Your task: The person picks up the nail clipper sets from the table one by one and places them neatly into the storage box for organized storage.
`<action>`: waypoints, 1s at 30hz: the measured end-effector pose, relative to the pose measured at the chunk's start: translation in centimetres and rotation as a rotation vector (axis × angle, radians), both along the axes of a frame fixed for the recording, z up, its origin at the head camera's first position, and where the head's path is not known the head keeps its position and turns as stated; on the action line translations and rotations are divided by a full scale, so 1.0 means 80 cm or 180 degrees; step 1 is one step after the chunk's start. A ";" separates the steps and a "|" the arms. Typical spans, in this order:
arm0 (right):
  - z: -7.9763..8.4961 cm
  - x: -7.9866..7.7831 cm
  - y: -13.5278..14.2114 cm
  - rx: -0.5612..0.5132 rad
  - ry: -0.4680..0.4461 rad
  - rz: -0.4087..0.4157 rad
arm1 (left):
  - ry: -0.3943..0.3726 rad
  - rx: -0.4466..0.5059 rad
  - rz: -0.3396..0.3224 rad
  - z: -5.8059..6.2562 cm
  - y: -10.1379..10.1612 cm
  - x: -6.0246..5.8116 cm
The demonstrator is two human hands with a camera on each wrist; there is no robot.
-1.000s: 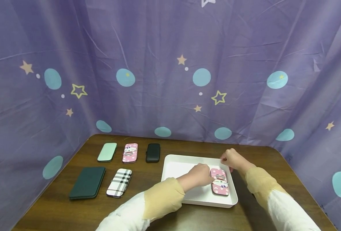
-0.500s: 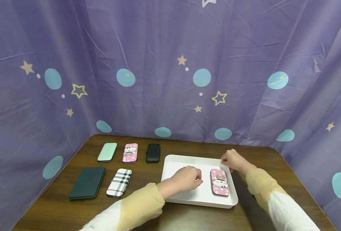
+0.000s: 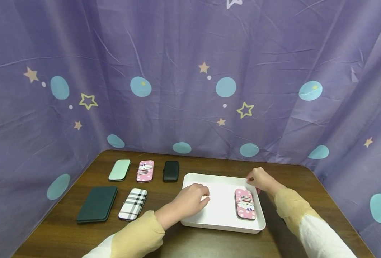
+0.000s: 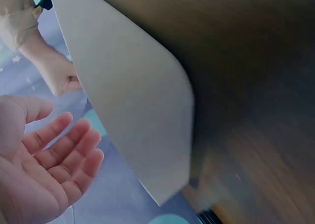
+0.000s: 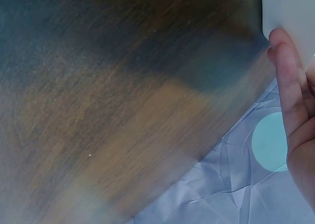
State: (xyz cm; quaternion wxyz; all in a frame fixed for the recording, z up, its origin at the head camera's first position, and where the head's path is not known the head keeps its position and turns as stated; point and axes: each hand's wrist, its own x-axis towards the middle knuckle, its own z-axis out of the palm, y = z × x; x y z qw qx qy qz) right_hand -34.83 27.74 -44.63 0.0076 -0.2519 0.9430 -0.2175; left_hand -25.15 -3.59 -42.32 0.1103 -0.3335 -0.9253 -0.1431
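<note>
A white shallow tray [image 3: 221,202] sits on the wooden table. Inside, at its right side, lies a pink flat case [image 3: 245,205] with white dots and a cartoon figure. My left hand [image 3: 189,200] hovers over the tray's left side, fingers loosely bent with nothing in them; the left wrist view shows the bare palm. At the far right corner, my right hand [image 3: 263,179] grips the tray's rim. In the right wrist view its fingers [image 5: 290,81] lie along the tray's outer wall [image 5: 290,12].
Left of the tray lie a mint case [image 3: 120,170], another pink dotted case [image 3: 145,171], a black case [image 3: 171,171], a dark green flat case [image 3: 97,204] and a plaid case [image 3: 133,204]. A purple curtain [image 3: 184,114] hangs behind the table [image 3: 210,247].
My left hand has drawn back leftward from beside the pink case in the tray, and its fingers have loosened. The right hand stays at the tray's corner.
</note>
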 end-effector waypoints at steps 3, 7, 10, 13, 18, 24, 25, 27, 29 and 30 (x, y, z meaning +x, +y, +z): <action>0.000 0.000 -0.001 -0.0001 -0.0022 -0.0028 | 0.0006 0.0047 0.0110 0.000 -0.015 0.001; 0.001 0.000 0.000 -0.0029 -0.0055 -0.0058 | 0.0061 0.0113 0.0184 -0.003 -0.031 0.002; 0.003 0.002 0.002 -0.0069 -0.0029 0.0006 | 0.0117 0.0143 0.0210 -0.007 -0.041 0.005; 0.005 0.004 0.002 -0.0103 0.0044 0.0115 | 0.0141 0.0159 0.0292 -0.010 -0.051 0.007; 0.003 0.003 0.001 -0.0113 -0.0027 0.0026 | 0.0135 0.0170 0.0474 -0.014 -0.071 0.007; -0.001 0.001 0.000 -0.0035 -0.0107 -0.0089 | 0.0082 0.0235 0.0801 -0.013 -0.103 0.002; -0.001 0.001 -0.001 -0.0024 -0.0094 -0.0081 | 0.0079 0.0254 0.0869 -0.012 -0.109 0.000; 0.001 0.002 0.000 -0.0026 -0.0089 -0.0084 | 0.0071 0.0280 0.1003 -0.010 -0.122 -0.004; 0.001 0.002 0.000 -0.0038 -0.0073 -0.0066 | 0.0080 0.0279 0.1132 -0.007 -0.135 -0.009; 0.001 0.002 0.000 -0.0046 -0.0066 -0.0058 | 0.0076 0.0279 0.1193 -0.005 -0.141 -0.011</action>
